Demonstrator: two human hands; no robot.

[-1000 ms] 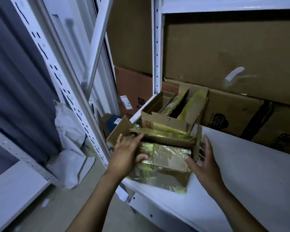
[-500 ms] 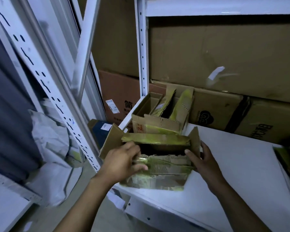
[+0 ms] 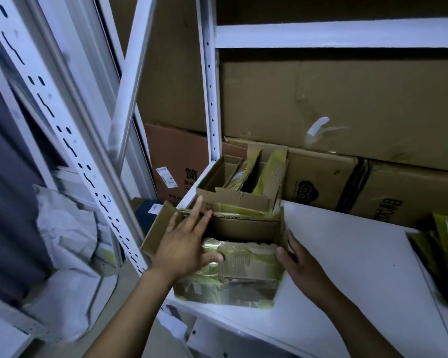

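Two hands were laid on one open cardboard box (image 3: 233,280), which was set at the front edge of the white shelf (image 3: 347,254), straight ahead of the person and between the hands. The left hand (image 3: 184,244) was spread flat with straight fingers over the left flap and far rim, its thumb pressed on the taped front flap. The right hand (image 3: 303,264) was held against the box's right side, thumb at the front corner; whether its fingers were curled round the right flap could not be told (they were partly hidden behind it). The box's long axis was laid left to right, across the line of the arms, so both hands were about equally near. Bare shelf was left to the right of it. Just behind, a smaller open box (image 3: 241,197) holding yellow packets was seen, and beyond it large cartons (image 3: 347,112) were stacked. Grey bags (image 3: 67,228) were heaped on the floor at the left.
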